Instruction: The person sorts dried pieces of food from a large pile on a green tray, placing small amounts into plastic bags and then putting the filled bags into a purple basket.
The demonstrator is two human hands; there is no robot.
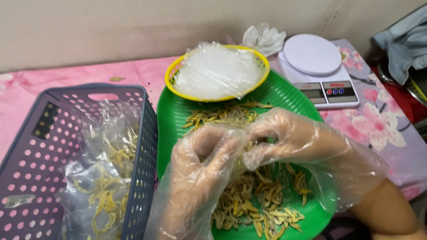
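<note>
Both my hands wear loose clear plastic gloves. My left hand (198,164) and my right hand (293,142) meet above a green tray (171,115), fingers pinched together on a small clump of yellow dried strips (242,151). More yellow strips (258,204) lie heaped on the tray under my hands, and a thinner scatter lies behind them. A yellow basket (171,73) of clear plastic bags (215,71) rests on the tray's far end.
A grey perforated crate (142,146) at the left holds filled clear bags of strips (104,186). A white kitchen scale (318,71) stands at the back right, crumpled gloves (264,38) behind it. Pink floral cloth (378,120) covers the surface.
</note>
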